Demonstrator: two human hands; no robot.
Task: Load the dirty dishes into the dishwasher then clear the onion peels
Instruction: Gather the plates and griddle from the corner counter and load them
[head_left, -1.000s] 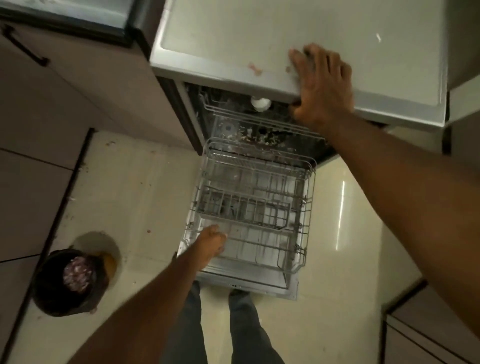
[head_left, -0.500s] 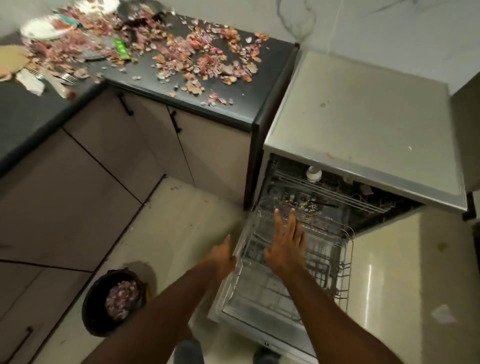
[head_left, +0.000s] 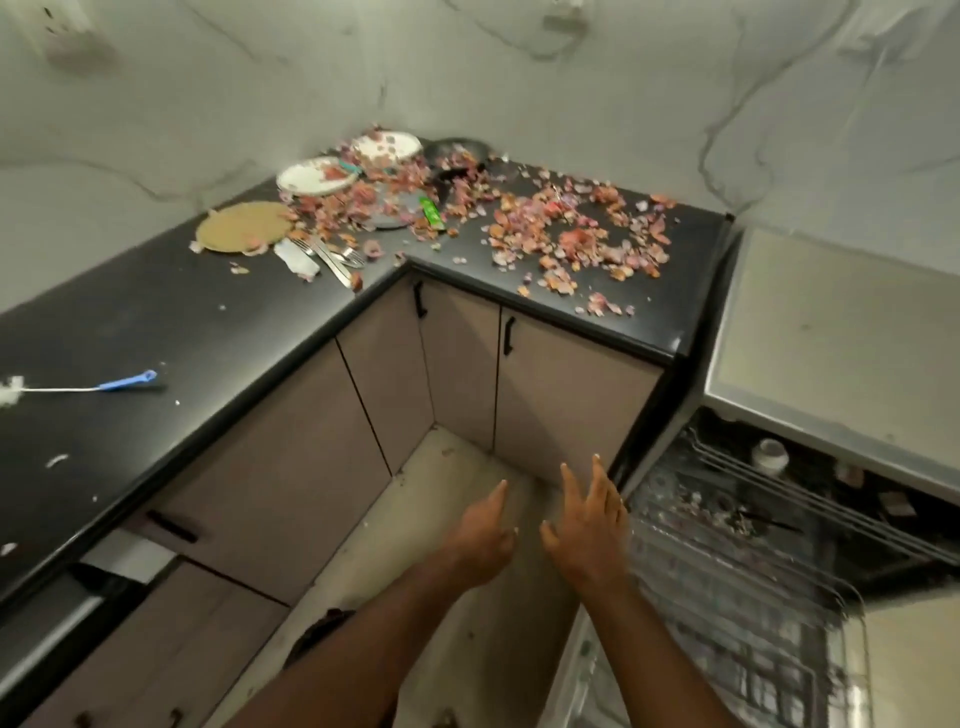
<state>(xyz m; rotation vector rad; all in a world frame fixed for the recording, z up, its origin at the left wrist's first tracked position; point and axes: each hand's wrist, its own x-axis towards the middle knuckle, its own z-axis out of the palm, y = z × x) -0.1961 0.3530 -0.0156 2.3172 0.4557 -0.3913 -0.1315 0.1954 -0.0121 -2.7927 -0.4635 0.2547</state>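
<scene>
Hands hover low between the cabinets and the open dishwasher (head_left: 769, 566) — left hand (head_left: 483, 540) loosely spread, right hand (head_left: 589, 530) with fingers straight and fanned, neither holding anything. Onion peels (head_left: 566, 241) lie scattered over the black table (head_left: 156, 332) in the corner, among two dirty plates (head_left: 318, 177), a round brown board (head_left: 241, 227) and forks (head_left: 337, 257) — a blue-handled brush (head_left: 124, 385) rests well apart on the left.

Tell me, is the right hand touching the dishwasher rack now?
Apart. In the head view the right hand hangs open over the floor, left of the dishwasher rack.
</scene>
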